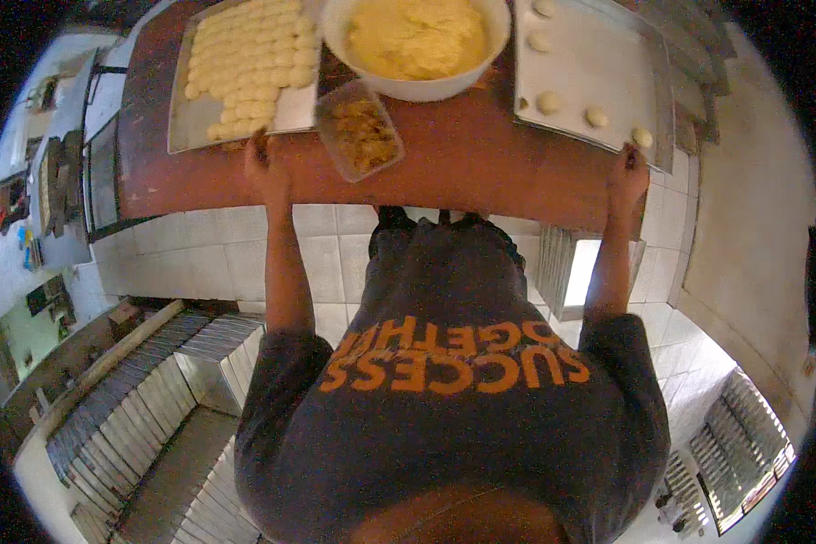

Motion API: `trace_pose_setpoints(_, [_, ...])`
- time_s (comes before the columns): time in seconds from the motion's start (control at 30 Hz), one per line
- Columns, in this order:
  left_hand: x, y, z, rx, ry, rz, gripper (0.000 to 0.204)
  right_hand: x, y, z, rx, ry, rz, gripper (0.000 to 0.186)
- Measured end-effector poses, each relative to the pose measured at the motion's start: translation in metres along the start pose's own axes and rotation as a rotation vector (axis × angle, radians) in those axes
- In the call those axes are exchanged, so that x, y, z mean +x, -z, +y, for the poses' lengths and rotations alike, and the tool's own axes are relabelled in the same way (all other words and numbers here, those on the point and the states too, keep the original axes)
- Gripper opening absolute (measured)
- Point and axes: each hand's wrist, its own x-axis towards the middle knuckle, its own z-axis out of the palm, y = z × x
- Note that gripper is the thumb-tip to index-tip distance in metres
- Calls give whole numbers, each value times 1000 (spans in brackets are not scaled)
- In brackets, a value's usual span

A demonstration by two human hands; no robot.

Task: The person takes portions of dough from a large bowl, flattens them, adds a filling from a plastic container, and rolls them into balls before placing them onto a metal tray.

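Note:
My left hand [265, 163] is at the near edge of the left tray, its fingers drawn together beside the lowest dough balls; whether it pinches anything is hidden. That metal tray [179, 127] holds tightly packed rows of pale dough balls [254, 54]. On the right, my right hand [631, 170] has its fingers curled against a dough ball [642, 137] at the near right corner of a second tray [589, 63]. Several more balls lie spaced apart along that tray's left and near sides.
Between the trays stands a white bowl [417, 89] heaped with yellow filling [417, 36]. A clear plastic tub [358, 131] of brown crumbly food sits before it on the reddish-brown table [462, 172]. Stacked trays [127, 417] stand on the floor at lower left.

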Motion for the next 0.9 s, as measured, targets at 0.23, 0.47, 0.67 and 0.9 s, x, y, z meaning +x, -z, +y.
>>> trace_pose_setpoints(0.23, [114,-67,-122,627,-295,-408,33,-102,-22,-124,200,-135,-282,22])
trace_pose_setpoints(0.47, [127,-84,-131,165,-113,-256,39,-120,-23,-192,252,-100,-403,27])
trace_pose_setpoints(0.67, [62,8,-75,-660,540,-413,47,-39,-66,-265,377,233,-403,27])
trace_pose_setpoints(0.9, [-24,37,-123,135,67,-433,39,15,-147,-323,-189,657,-526,35])
